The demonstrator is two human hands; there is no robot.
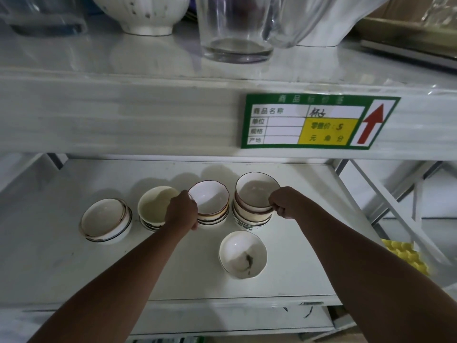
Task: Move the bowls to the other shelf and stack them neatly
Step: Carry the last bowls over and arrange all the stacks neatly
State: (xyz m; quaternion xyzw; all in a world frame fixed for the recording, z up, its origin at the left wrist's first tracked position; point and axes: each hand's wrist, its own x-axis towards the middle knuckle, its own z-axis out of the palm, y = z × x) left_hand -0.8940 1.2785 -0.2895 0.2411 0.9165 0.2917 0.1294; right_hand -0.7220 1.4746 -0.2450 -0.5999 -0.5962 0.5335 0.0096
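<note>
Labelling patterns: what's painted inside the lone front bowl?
A dark fish-like mark on white, in the lone front bowl; head view.

A white lower shelf [61, 263] is seen, on which four stacks of bowls are ranged in a row. A short stack [106, 221] is set at 9 o'clock, a cream stack [154, 206] just beside it, a brown-rimmed stack [212, 204] at the centre, and the tallest stack [254, 201] toward 3 o'clock. A single bowl [243, 254] is placed apart at 6 o'clock. On the upper shelf [74, 70], a clear glass [236, 33] and a white bowl [144, 14] are stood at 12 o'clock.
</note>
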